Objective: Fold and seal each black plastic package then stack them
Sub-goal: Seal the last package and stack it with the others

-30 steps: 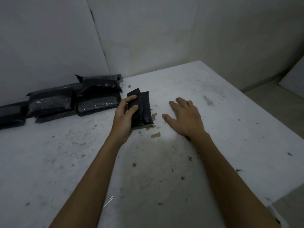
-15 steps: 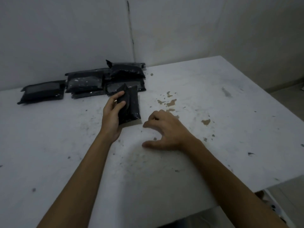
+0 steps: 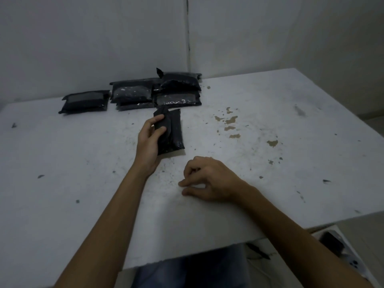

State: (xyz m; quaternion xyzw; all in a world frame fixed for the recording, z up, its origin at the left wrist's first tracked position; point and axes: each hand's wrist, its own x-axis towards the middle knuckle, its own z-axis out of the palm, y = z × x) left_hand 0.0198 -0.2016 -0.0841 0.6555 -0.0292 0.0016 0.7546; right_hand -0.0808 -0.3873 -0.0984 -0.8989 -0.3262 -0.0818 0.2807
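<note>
A small black plastic package (image 3: 173,134) lies on the white table (image 3: 270,163), its flap folded over on the left side. My left hand (image 3: 150,140) grips that folded left edge, fingers curled over the flap. My right hand (image 3: 207,179) rests on the table nearer to me, apart from the package, fingers loosely curled and holding nothing. Behind the package, against the wall, several black packages (image 3: 178,88) lie stacked and side by side, with one more black package (image 3: 85,100) lying alone at the left.
A wall corner rises right behind the stacks. Brown chipped patches (image 3: 230,121) mark the tabletop at the right. The table's near edge crosses the bottom of the view, and a dark device (image 3: 332,242) lies on the floor below at the right.
The view has pulled back and tilted down. My right hand has drawn back toward me and curled its fingers. My left hand keeps its grip on the package.
</note>
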